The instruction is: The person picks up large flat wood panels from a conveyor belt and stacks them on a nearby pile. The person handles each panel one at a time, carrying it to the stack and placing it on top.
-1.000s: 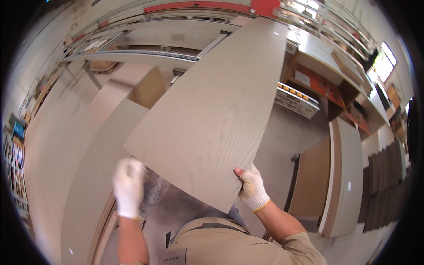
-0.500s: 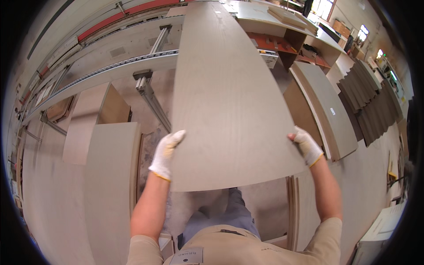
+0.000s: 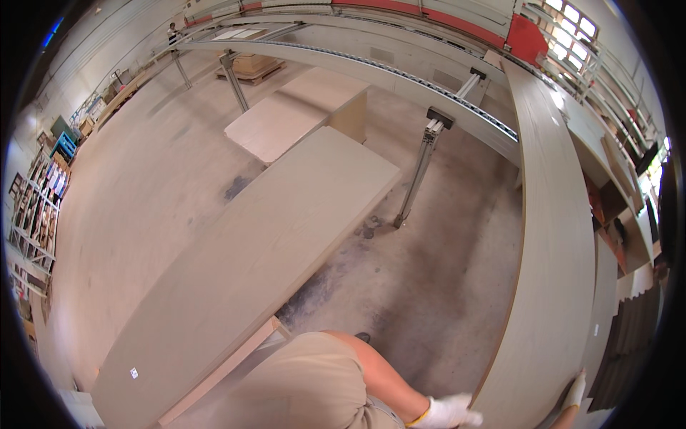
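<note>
A: Start closest in. What have the hands got?

B: Both are gloved in white and sit at the bottom rim. The left hand (image 3: 449, 413) is closed on the near lower corner of the long pale panel (image 3: 554, 272). Only the fingertips of the right hand (image 3: 575, 390) show, curled over the panel's right edge, so it looks to be gripping there, though the rest of the hand is hidden.

A: And the panel itself?

B: Tipped up on edge, running from the hands away along the right side toward the red beam (image 3: 429, 18) at the far wall. Its near end is at the person's hip; the far end is well apart from them.

A: How would you carry that well?

B: I'd judge it wants both grips kept low and firm, the board held close to upright so it doesn't flex, and the far end watched, since it passes near the roller conveyor (image 3: 400, 75) and the shelving (image 3: 607, 164) on the right.

A: What's to the left?

B: A stack of similar panels (image 3: 243, 272) lies flat on the concrete floor (image 3: 429, 286), just beside the person's knee. Beyond it is a smaller stack (image 3: 296, 111), then the conveyor's metal leg (image 3: 421, 168)
</note>
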Tool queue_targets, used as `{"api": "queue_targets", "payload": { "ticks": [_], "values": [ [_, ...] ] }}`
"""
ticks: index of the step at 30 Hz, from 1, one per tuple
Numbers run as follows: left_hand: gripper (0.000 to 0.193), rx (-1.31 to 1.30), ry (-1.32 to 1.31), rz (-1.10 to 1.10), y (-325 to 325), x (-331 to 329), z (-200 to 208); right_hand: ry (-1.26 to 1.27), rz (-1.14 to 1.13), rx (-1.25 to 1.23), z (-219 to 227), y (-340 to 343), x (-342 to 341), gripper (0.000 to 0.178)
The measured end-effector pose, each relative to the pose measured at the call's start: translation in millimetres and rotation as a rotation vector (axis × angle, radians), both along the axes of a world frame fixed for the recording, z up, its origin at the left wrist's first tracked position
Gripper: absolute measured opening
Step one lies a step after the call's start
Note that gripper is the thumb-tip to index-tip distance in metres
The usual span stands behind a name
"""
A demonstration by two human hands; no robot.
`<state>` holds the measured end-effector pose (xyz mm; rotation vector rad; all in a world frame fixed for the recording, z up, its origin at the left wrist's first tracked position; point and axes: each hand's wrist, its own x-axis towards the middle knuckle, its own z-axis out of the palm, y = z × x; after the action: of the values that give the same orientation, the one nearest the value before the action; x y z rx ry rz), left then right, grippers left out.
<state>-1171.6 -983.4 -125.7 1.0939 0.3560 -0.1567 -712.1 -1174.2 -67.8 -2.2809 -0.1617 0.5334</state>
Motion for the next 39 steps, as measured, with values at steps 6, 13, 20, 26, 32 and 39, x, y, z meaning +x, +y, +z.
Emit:
{"api": "queue_targets", "payload": {
  "ticks": [6, 13, 20, 26, 32, 39],
  "values": [
    [0.052, -0.407, -0.002, -0.491, -46, -23, -10, -0.173, 0.016, -0.182, 6, -54, -82, 0.062],
    [0.066, -0.592, -0.417, 0.377, 73, 118, -18, -0.138, -0.039, -0.2, 10, -165, -99, 0.05],
    [0.057, -0.138, -0.186, 0.665, 117, 205, -44, -0.064, -0.051, -0.043, 3, -192, -87, 0.052],
    [0.104, -0.101, -0.106, 0.537, 23, 170, -8, -0.068, -0.129, 0.059, 3, -182, -84, 0.053],
    [0.097, -0.047, 0.119, 0.391, -80, 106, 6, -0.057, 0.012, 0.101, -34, -143, -13, 0.055],
    [0.054, 0.144, -0.212, -0.211, 5, 80, -15, -0.031, 0.058, -0.011, -83, -170, 85, 0.047]
  ]
}}
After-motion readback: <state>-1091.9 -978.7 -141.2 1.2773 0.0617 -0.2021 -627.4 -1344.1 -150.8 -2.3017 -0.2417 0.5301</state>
